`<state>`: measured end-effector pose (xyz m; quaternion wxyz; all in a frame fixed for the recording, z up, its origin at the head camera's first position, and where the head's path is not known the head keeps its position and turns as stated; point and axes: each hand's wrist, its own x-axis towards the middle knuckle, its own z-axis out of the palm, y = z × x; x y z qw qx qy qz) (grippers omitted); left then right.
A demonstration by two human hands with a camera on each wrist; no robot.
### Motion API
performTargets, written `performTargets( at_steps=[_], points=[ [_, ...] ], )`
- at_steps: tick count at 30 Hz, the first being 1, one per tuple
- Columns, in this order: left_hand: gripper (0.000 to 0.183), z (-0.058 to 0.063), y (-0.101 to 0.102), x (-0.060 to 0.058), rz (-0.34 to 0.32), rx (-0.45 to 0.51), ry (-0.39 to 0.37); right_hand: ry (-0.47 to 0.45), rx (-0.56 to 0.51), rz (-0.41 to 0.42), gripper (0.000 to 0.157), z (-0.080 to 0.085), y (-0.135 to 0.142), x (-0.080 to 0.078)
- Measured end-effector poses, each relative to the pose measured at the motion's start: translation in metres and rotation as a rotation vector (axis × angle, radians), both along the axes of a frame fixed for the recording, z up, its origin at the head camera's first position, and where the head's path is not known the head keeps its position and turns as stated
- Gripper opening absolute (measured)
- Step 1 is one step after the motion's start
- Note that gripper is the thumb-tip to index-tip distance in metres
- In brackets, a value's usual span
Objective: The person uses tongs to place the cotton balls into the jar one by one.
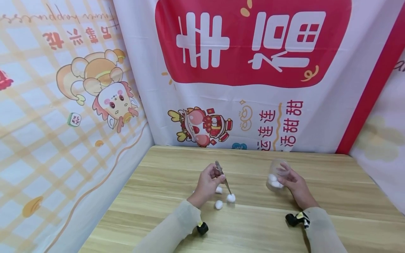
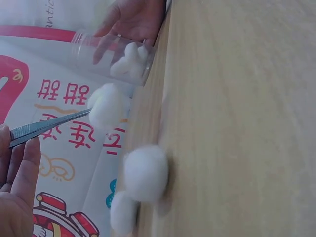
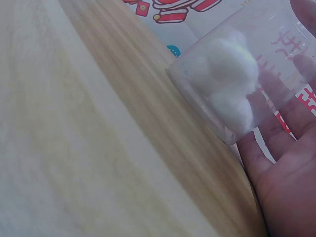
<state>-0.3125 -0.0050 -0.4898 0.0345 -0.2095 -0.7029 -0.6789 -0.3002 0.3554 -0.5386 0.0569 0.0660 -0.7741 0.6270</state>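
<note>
My left hand (image 1: 207,184) pinches a pair of metal tweezers (image 1: 225,180), their tips pointing down. A white cotton ball (image 2: 106,106) sits at the tweezer tips, above the table in the left wrist view. Another cotton ball (image 1: 218,205) lies on the table beside it, and one more (image 1: 219,190) shows partly behind the left hand. On the right, my right hand (image 1: 297,186) holds a clear plastic jar (image 1: 274,167), fingers around its side, its base close to the tabletop. Several cotton balls (image 3: 229,79) are gathered inside near the jar's base.
The wood-grain table (image 1: 253,228) runs back to a printed white and red cloth (image 1: 240,95). A patterned cloth (image 1: 79,140) hangs along the left side, and another pale one (image 1: 383,140) along the right. Each wrist wears a small black camera (image 1: 202,228).
</note>
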Motion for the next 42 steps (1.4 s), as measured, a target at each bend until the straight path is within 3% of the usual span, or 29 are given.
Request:
performTargets(
  at_steps=[10,19,32,42],
  points=[
    [0.018,0.011,-0.001,-0.001,0.006,0.003,-0.025,-0.008,0.014,-0.002,0.069,0.001,0.0,0.0],
    [0.02,0.018,0.0,-0.005,-0.014,0.01,0.026,-0.02,0.01,-0.004,0.07,0.002,-0.001,0.001],
    [0.02,0.027,0.001,-0.006,-0.007,-0.022,0.006,0.016,-0.017,0.002,0.069,-0.001,0.001,0.0],
    [0.02,0.032,0.002,-0.009,-0.014,-0.015,0.042,0.009,0.005,0.002,0.071,0.002,-0.001,0.002]
  ],
)
